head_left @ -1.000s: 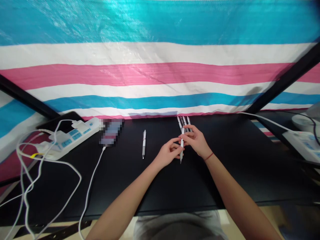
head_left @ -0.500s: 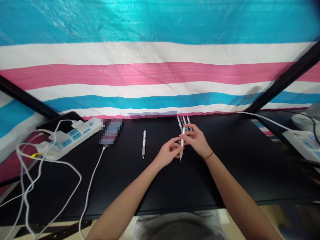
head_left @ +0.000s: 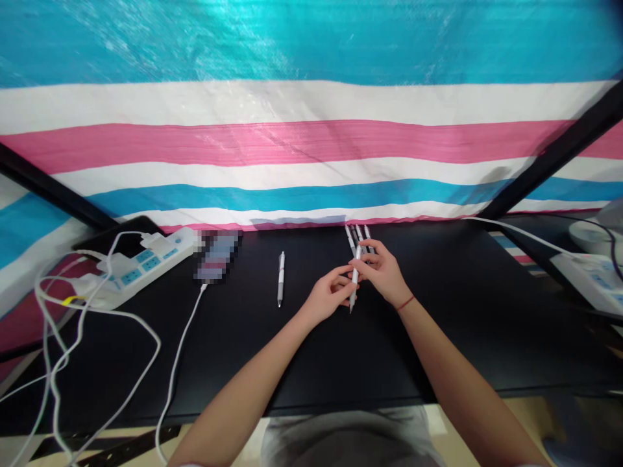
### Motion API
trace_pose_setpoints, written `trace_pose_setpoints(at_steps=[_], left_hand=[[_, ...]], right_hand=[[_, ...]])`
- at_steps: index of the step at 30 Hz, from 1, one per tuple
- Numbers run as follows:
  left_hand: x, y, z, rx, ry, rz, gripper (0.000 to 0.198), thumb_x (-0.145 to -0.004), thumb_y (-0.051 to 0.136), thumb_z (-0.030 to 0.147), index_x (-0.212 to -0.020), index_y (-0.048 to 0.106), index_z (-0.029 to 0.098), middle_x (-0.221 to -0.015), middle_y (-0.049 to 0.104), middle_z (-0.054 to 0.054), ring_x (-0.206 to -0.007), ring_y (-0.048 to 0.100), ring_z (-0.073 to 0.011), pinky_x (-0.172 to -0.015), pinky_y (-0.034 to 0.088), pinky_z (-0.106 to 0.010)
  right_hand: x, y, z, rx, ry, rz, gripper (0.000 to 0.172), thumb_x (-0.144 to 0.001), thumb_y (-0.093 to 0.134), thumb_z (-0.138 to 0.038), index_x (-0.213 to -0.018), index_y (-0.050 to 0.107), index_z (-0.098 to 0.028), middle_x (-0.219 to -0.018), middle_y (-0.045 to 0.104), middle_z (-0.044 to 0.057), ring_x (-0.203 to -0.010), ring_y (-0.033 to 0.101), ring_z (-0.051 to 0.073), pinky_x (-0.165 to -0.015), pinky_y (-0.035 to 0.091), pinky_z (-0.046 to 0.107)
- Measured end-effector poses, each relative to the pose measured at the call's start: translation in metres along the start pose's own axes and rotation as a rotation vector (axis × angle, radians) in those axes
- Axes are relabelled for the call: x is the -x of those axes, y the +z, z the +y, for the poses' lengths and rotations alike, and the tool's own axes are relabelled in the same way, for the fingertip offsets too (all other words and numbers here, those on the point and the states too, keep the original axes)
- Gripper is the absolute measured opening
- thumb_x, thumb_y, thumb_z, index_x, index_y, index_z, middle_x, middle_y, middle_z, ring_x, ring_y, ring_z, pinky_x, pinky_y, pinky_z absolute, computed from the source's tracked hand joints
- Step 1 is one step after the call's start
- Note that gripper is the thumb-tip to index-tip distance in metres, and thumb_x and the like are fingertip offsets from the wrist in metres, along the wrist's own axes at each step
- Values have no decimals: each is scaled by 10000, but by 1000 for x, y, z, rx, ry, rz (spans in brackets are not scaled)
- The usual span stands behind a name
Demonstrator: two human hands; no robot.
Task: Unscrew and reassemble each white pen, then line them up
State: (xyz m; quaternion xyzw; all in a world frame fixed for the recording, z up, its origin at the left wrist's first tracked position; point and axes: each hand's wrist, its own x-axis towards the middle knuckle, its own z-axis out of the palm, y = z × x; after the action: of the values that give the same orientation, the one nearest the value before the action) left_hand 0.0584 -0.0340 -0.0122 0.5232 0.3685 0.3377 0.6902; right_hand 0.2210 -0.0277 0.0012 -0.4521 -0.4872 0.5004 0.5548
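My left hand (head_left: 328, 296) and my right hand (head_left: 382, 272) meet above the black desk, with a white retractable pen (head_left: 355, 279) held upright-tilted between their fingers, tip down. Just beyond my right fingers lie several white pens (head_left: 357, 235) side by side, their lower parts hidden behind that hand. A lone white pen (head_left: 281, 279) with a silver clip rests on the desk to the left of my hands. A red thread bracelet (head_left: 405, 303) circles my right wrist.
A white power strip (head_left: 146, 263) with plugs and tangled white cables (head_left: 63, 311) sits at the left. A pixelated phone (head_left: 217, 255) lies next to it, with a cable attached. Another power strip (head_left: 584, 282) is at the right. A striped tarp (head_left: 292, 143) hangs behind the black desk (head_left: 302, 363).
The held pen has shifted slightly upward between my hands and leans a little more. My hands have barely moved, and the other pens stay in place.
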Motion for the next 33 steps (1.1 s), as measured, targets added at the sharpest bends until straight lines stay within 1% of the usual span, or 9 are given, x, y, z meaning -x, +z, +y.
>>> trace_pose_setpoints(at_steps=[6,9,12,17,22,26,31,33], left_hand=[[0,0,0,-5,-2,-7,521,-760,685,342,-1228,515,190,-909,665,-58,-747,667,-159,-618,562,-276],[0,0,0,-5,1,-4,515,-764,679,342,-1226,507,194,-906,664,-57,-752,670,-164,-619,565,-283],[0,0,0,-8,6,-6,506,-763,679,342,-1213,502,194,-902,662,-54,-750,670,-164,-618,564,-284],[0,1,-1,-4,1,-3,506,-761,683,340,-1209,495,198,-902,659,-51,-750,668,-159,-618,562,-278],[-1,0,-2,16,13,-21,471,-763,682,352,-1171,517,185,-891,655,-47,-742,664,-152,-632,569,-290],[-1,0,0,17,7,-26,456,-756,690,364,-1139,535,171,-886,654,-50,-730,660,-146,-633,568,-285],[-1,0,-1,13,9,-17,457,-752,692,370,-1135,539,176,-877,651,-46,-724,657,-144,-621,564,-275],[-1,-1,-2,3,13,-25,455,-753,690,373,-1136,540,177,-880,652,-48,-726,657,-146,-623,564,-276]], right_hand=[[0,0,1,8,-12,-6,510,-694,732,-399,-1118,501,-234,-721,631,-26,-593,668,177,-550,587,322],[0,0,1,27,-3,-4,514,-704,725,-390,-1141,505,-232,-745,635,-20,-594,665,168,-567,587,321],[1,0,0,46,-17,-17,487,-707,724,-379,-1119,514,-225,-727,630,-23,-588,663,166,-570,582,313],[1,-1,-1,43,-17,-26,544,-701,723,-395,-1168,495,-237,-740,630,-22,-608,670,177,-566,584,321],[0,0,1,69,-31,9,506,-706,718,-394,-1142,512,-240,-742,629,-18,-584,655,167,-566,582,322],[0,0,2,56,-32,0,472,-709,721,-369,-1117,518,-243,-712,620,-30,-590,657,170,-564,580,317],[0,0,1,44,-18,-7,534,-706,720,-366,-1172,489,-248,-726,623,-32,-619,671,182,-564,583,319],[0,0,1,45,-21,-9,503,-707,717,-365,-1140,495,-238,-706,616,-37,-604,667,180,-555,580,316]])
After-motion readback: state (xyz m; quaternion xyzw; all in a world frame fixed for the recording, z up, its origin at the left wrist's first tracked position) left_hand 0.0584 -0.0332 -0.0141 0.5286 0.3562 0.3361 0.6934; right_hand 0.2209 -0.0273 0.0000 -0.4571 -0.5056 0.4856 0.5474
